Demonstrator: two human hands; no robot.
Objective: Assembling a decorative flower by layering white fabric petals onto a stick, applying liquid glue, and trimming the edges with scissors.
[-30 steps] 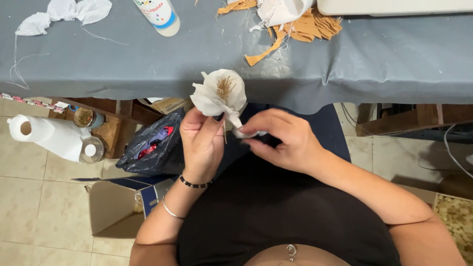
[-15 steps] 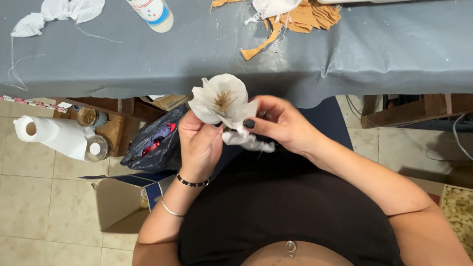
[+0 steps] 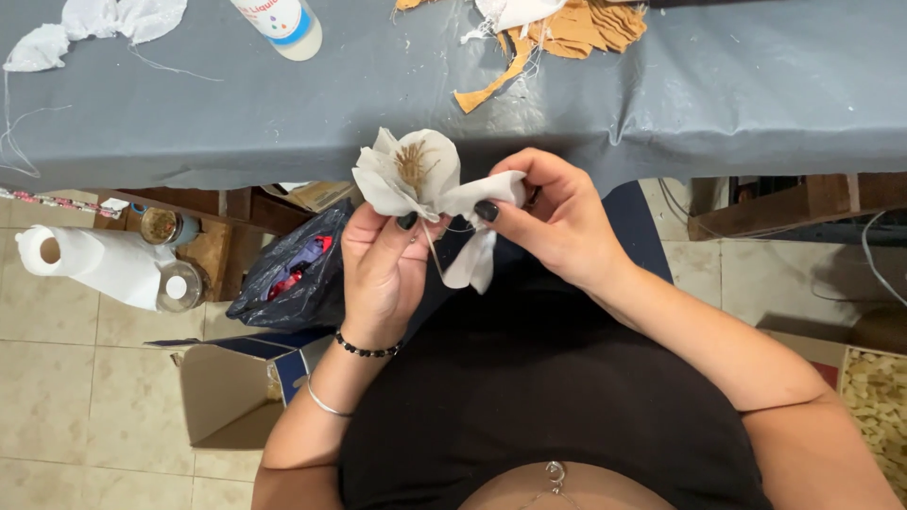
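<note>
A white fabric flower with a tan fibre centre is held up over my lap, just in front of the table edge. My left hand grips it from below, thumb against the petals. My right hand pinches a white fabric strip that joins the flower's right side and hangs down between both hands. A thin thread runs down beside the strip.
The grey-covered table carries a glue bottle, white fabric scraps and tan fabric pieces. On the floor to the left are a paper towel roll, a dark bag and an open cardboard box.
The flower has turned more upright and face-up. My right hand has lifted the white strip from below the flower up against its right side.
</note>
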